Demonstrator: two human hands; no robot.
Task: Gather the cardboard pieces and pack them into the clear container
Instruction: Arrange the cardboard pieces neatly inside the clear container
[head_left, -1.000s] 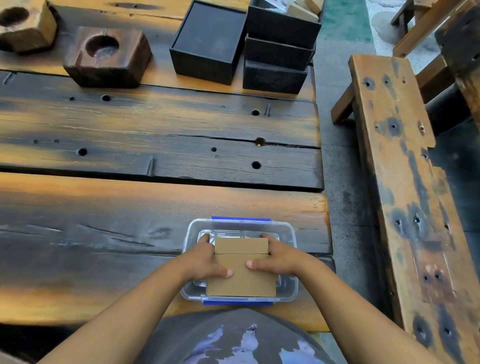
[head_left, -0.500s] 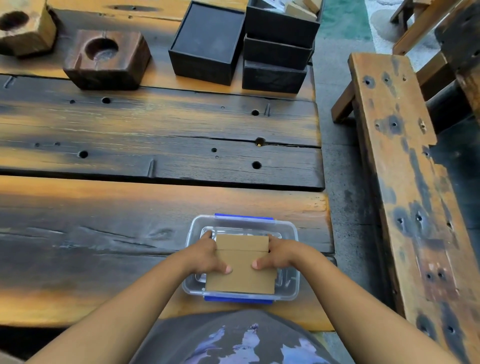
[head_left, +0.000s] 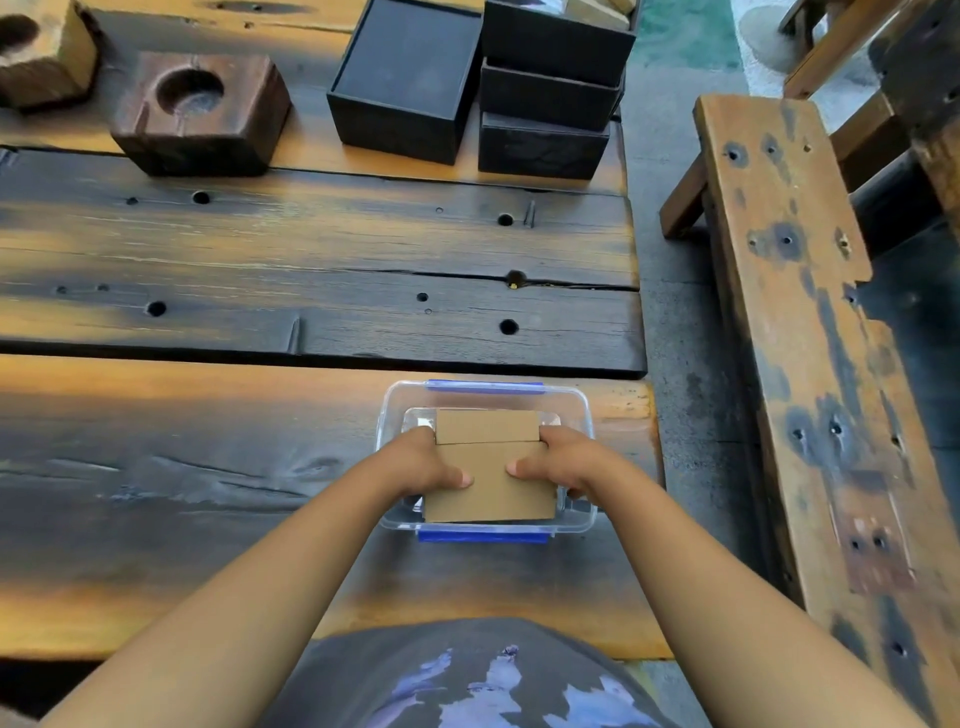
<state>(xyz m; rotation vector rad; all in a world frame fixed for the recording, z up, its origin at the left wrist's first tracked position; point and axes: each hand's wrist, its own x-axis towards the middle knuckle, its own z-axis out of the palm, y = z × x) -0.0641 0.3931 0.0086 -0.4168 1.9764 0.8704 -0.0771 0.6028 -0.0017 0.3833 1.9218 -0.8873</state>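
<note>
Since the earlier frame the cardboard pieces (head_left: 488, 480) have sunk lower into the clear container (head_left: 582, 415), near the table's (head_left: 208, 467) near-right edge. Stacked flat, long axis near-to-far, they sit between the left hand (head_left: 423, 465) and right hand (head_left: 558, 462), both clasping their sides.

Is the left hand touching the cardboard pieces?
Touching. In the head view the left hand has its thumb lying on top of the cardboard pieces, over the clear container.
</note>
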